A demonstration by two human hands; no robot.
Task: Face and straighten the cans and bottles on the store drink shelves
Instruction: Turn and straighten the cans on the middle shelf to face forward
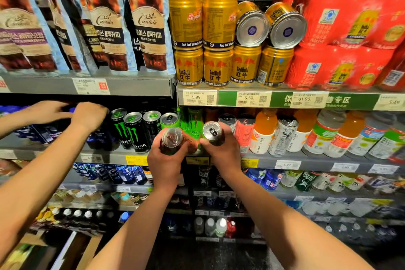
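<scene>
While both forearms reach toward the middle shelf (pixel 105 155), the left hand (pixel 167 160) grips a can with a dark top (pixel 172 138), fingers curled round its body, and the right hand (pixel 221 149) grips a second can with a silver top (pixel 212 131) in the same manner; the two cans are held side by side, just in front of the shelf edge, tops tilted toward the camera; behind them stand green Monster cans (pixel 194 120), and to their left a row of black Monster cans (pixel 133 131), upright, logos facing outward; to the right stand a pink can (pixel 245 136), a white patterned can (pixel 283 136) and orange-capped bottles (pixel 263 131). On the upper shelf, gold Red Bull cans (pixel 217 68) are stacked in two tiers; two of them (pixel 285 26) lie on their sides atop the lower tier, bases outward, beside red multipacks (pixel 350 28); coffee pouches (pixel 149 24) hang at upper left. At far left, another person's two hands (pixel 89 115) rest on dark blue bottles (pixel 98 138).
</scene>
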